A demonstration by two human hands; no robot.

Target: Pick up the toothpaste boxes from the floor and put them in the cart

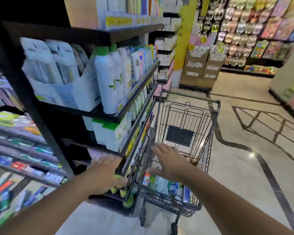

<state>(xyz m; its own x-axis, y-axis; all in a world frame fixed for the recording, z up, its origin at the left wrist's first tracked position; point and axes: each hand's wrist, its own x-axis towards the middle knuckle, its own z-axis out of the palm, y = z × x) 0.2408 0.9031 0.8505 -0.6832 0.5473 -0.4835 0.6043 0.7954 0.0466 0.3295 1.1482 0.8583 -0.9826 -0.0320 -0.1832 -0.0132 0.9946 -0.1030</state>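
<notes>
- Hovering above the cart (210,133), the right hand (170,164) has its fingers spread and holds nothing; toothpaste boxes (166,185) lie packed along the near end, just below it.
- Left hand (103,173) (fingers straight, empty) sits left by the shelf (136,146); no boxes visible on the floor.
</notes>
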